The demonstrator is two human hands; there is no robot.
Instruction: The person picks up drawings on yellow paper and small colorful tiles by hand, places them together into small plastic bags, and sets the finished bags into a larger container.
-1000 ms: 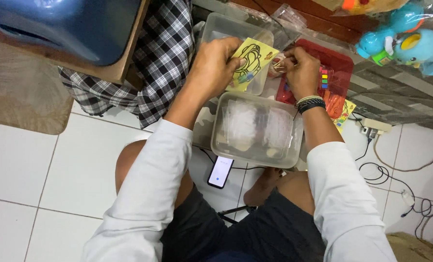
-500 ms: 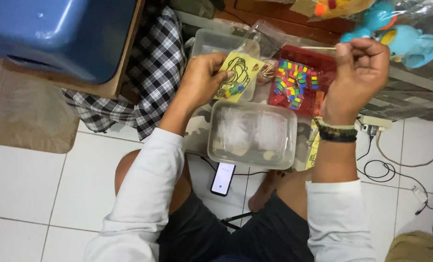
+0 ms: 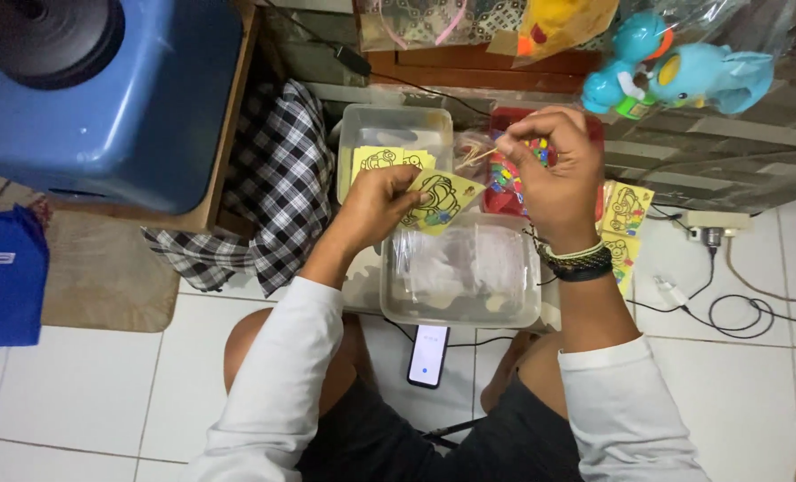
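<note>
A clear tub (image 3: pixel 460 277) of plastic bags is seen nearest. Above it a yellow card (image 3: pixel 443 201) is pinched by the left hand (image 3: pixel 380 205), thin sticks (image 3: pixel 476 158) by the right hand (image 3: pixel 554 170). Beyond, more cards lie in a clear box (image 3: pixel 396 134) (the red tray (image 3: pixel 514 183) holds coloured pieces)

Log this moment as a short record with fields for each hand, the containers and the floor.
left hand: left hand pinches a yellow card with a line drawing above the near tub
right hand: right hand raised, gripping thin wooden sticks
near container: clear plastic tub holding plastic sleeves
far containers: clear plastic box with more yellow cards; red tray of small coloured pieces
floor: smartphone, screen lit, on white tiles
</note>
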